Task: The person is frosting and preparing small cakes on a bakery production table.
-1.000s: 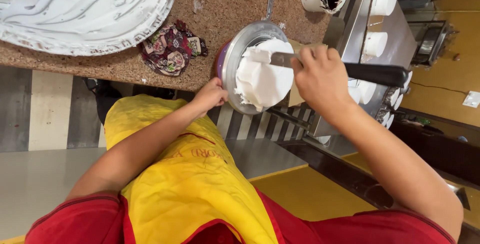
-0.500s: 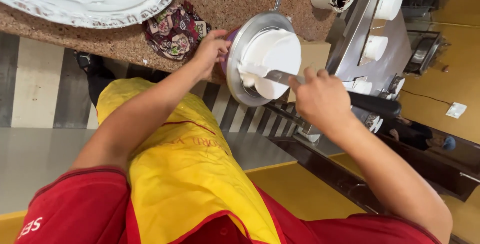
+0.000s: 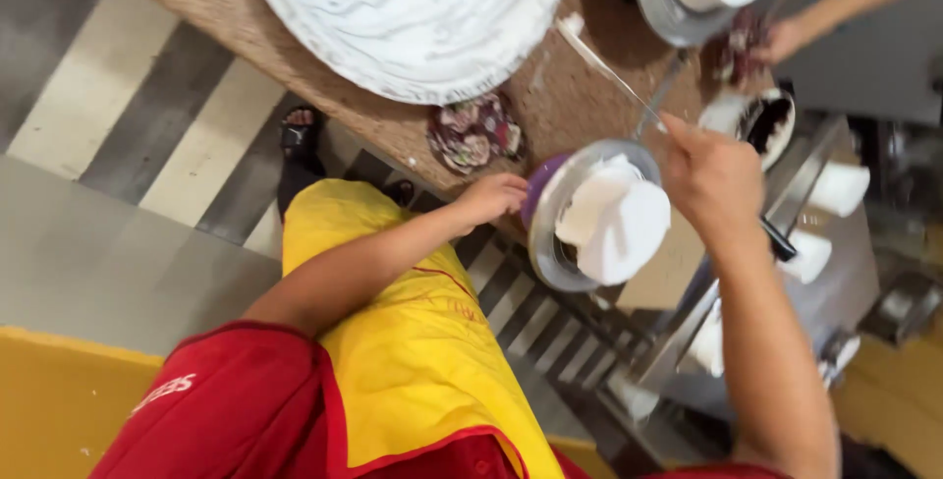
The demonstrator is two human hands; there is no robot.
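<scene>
White frosted cake (image 3: 617, 224) sits on a turntable (image 3: 550, 233) between the hands: left hand (image 3: 491, 196) curled on its rim, right hand (image 3: 712, 179) gripping a spatula (image 3: 614, 71). A crooked stroke could gouge the frosting.

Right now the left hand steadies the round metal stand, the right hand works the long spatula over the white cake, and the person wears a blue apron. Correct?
Not quite: the apron is yellow, as the head view shows. The left hand does steady the round metal stand, and the right hand does work the long spatula over the white cake.

shiny metal turntable (image 3: 550, 233), smooth white cake (image 3: 614, 224), speckled stone counter (image 3: 246, 17)
</scene>
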